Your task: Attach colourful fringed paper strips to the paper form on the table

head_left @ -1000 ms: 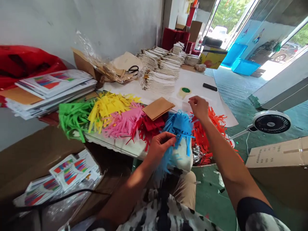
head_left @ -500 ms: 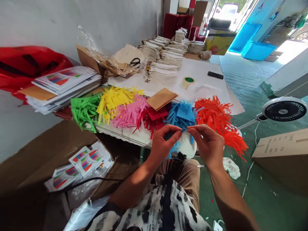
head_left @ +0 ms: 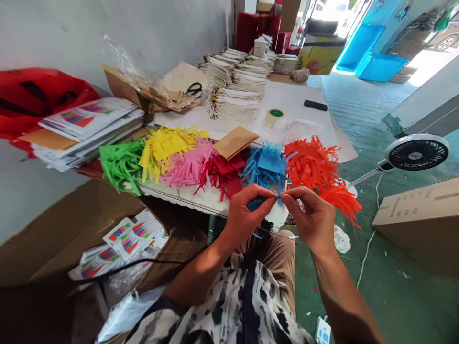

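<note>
A white-topped work table stands against a grey wall, with a green floor to its right. Along the near edge, fringed paper bundles run left to right: green, yellow, pink, dark red, blue and orange-red. A folded brown paper piece lies over the dark red bundle; far behind are stacks of off-white, papery pieces. A round white-rimmed fan with a black grille stands at the right.

Near the table's front edge, the left hand and right hand meet at the fingertips. Each has thumb and forefinger closed in a pinch on a small bright-blue strip, held between them in front of the blue bundle; its material is too small to tell.
</note>
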The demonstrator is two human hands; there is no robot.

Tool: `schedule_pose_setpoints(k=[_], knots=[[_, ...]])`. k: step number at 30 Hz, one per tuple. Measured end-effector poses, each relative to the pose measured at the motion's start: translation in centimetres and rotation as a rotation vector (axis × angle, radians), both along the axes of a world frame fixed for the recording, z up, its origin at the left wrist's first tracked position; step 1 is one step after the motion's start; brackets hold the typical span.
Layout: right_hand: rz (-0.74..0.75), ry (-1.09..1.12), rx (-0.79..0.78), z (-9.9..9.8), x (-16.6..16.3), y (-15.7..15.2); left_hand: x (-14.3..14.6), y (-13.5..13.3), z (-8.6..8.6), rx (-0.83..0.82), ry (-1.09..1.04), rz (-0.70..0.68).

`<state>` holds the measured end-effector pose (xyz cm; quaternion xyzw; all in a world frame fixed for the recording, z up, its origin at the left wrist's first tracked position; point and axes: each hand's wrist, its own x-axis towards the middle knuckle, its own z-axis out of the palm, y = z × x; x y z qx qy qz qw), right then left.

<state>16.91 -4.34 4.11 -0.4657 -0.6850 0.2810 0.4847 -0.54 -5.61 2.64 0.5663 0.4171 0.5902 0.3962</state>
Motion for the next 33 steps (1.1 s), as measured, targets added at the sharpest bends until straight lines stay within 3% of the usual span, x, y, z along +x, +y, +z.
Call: schedule_pose_setpoints(k=[4, 11, 19, 23, 27, 29, 33], knots=[[0.005, -0.026, 0.017, 0.1, 0.1, -0.2, 0.2, -0.1, 0.1, 0.048, 0.039, 0.005], [-0.104, -0.059, 0.095, -0.4, 0.1, -0.8, 0.8, -0.6, 0.4, -0.033, 0.008, -0.030], [-0.079, -0.011, 0.099, -0.9, 0.3, -1.0, 1.1, -0.5, 0.5, -0.070, -0.009, -0.041], [-0.019, 0.064, -0.083, -1.3, 1.0, -1.0, 1.2, -0.2, 0.0, -0.130, -0.180, -0.084], [0.105, 0.134, -0.281, -2.0, 1.8, -0.9, 1.1, 0.1, -0.8, -0.092, -0.153, -0.087], [0.116, 0.164, -0.285, -2.3, 2.0, -0.9, 1.1, 0.2, -1.2, -0.093, -0.123, -0.082], [-0.026, 0.173, -0.181, -2.3, 2.2, -1.4, 1.3, 0.1, -1.7, -0.092, -0.009, -0.116]])
